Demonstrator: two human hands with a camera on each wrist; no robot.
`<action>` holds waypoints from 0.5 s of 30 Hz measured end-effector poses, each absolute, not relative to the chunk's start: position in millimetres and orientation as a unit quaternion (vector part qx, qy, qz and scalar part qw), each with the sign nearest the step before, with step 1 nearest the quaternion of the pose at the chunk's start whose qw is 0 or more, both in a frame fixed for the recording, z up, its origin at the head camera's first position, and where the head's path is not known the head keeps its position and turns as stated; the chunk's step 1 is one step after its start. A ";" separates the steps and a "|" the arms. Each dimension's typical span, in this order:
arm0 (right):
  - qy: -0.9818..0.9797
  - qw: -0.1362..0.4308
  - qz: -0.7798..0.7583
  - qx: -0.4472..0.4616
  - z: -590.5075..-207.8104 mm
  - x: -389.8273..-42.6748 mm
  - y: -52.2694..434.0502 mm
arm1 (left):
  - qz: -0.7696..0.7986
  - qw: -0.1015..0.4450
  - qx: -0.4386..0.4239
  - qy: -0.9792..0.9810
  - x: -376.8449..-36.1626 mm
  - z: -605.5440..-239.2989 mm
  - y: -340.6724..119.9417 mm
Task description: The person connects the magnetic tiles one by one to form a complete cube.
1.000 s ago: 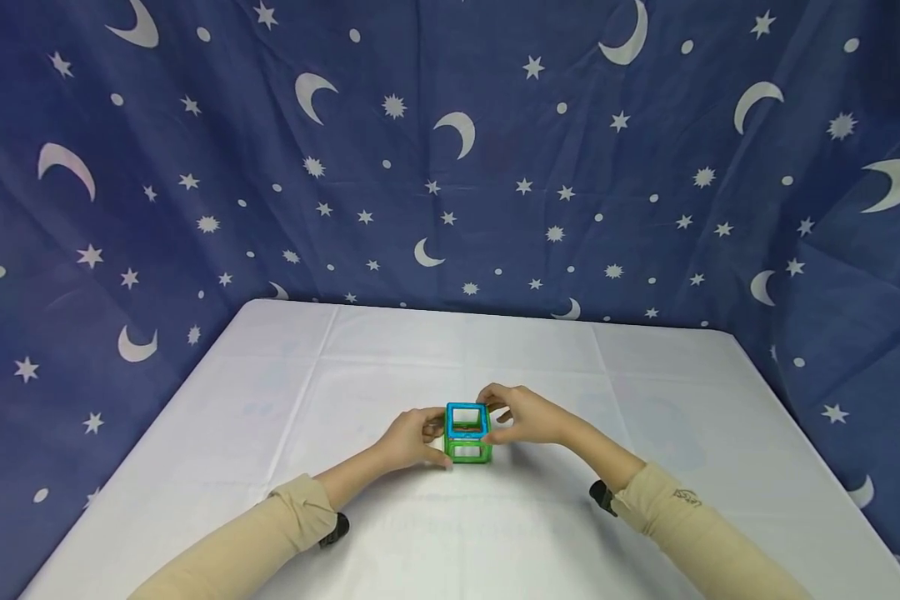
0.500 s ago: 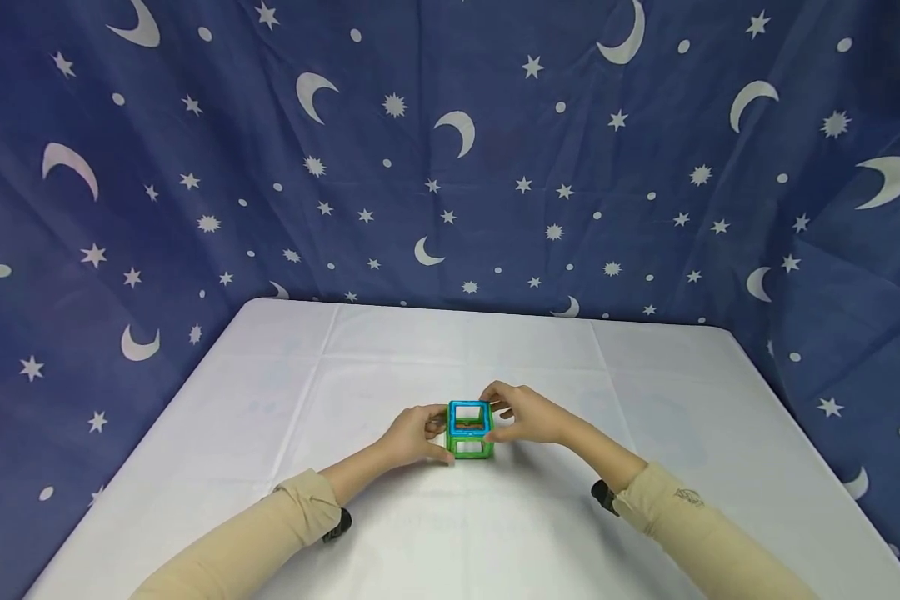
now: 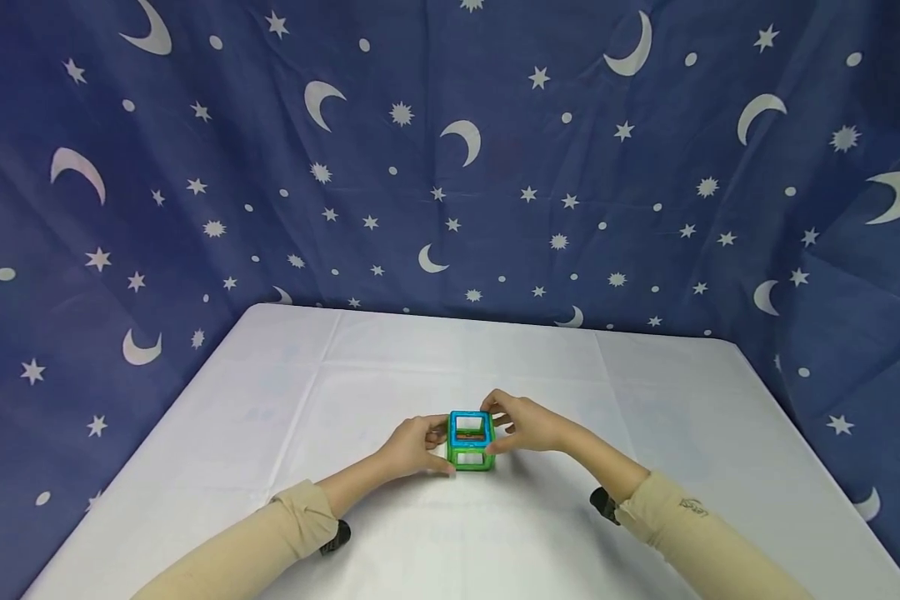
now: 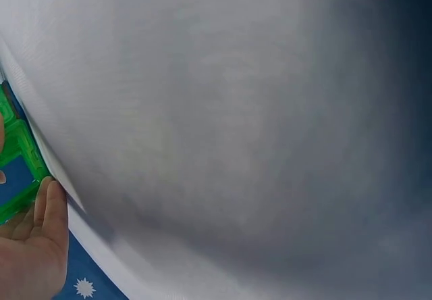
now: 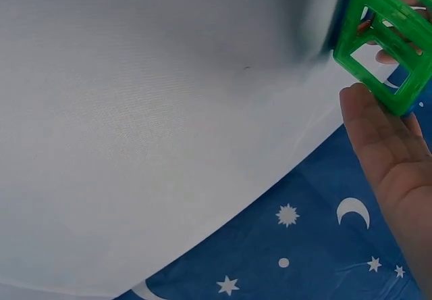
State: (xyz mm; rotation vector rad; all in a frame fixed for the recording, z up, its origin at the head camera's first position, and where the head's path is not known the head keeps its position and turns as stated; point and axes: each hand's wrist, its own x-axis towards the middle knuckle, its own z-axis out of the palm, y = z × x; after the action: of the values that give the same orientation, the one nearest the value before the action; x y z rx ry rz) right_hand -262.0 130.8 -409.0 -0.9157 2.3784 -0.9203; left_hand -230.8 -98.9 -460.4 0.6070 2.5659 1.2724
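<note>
Left sleeve (image 3: 270,533), tan, with a dark strap at the cuff, lying low over the white tablecloth (image 3: 285,433). Left hand (image 3: 412,446), fingers curled against the left face of the cube, thumb toward the near lower corner; in the left wrist view only the thumb edge and a strip of green frame visible, so depth of grip not clear. Cube of square tiles (image 3: 470,442), standing on the cloth near the table's middle, just in front of the person; blue frame on top, green frames on the sides, something reddish-brown inside, too small to identify. Right hand (image 3: 521,423), fingertips curled over the top right edge and thumb at the right face, pinching lightly; in the right wrist view the thumb (image 5: 368,121) set just under a green corner. Right sleeve (image 3: 690,525), tan, small mark near the cuff. Dark blue backdrop (image 3: 645,167) with white moons and stars behind and at both sides. Handling advice, as a judgement: even, gentle pressure from both sides, fingers on frame edges rather than open windows, cube kept flat on the cloth, no twisting, since joined tiles likely part at the seams.
</note>
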 end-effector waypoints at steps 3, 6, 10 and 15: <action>0.859 0.210 -0.327 -0.334 -406.6 -261.0 131.5 | 0.431 0.103 0.205 0.873 -231.5 -460.3 -97.0; 0.865 0.201 -0.311 -0.339 -404.4 -260.0 130.3 | 0.438 0.105 0.203 0.870 -230.3 -459.7 -96.1; 0.874 0.192 -0.285 -0.342 -402.6 -257.9 128.5 | 0.448 0.124 0.200 0.863 -227.9 -459.1 -96.2; 0.883 0.185 -0.273 -0.334 -402.0 -255.0 127.7 | 0.492 0.167 0.197 0.831 -224.0 -457.5 -97.1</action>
State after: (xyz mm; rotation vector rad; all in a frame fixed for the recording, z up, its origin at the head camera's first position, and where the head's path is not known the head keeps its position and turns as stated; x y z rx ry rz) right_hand -255.0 127.7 -402.0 -0.9400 2.4896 -0.7684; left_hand -224.0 -97.1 -457.5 0.5617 2.3661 1.4009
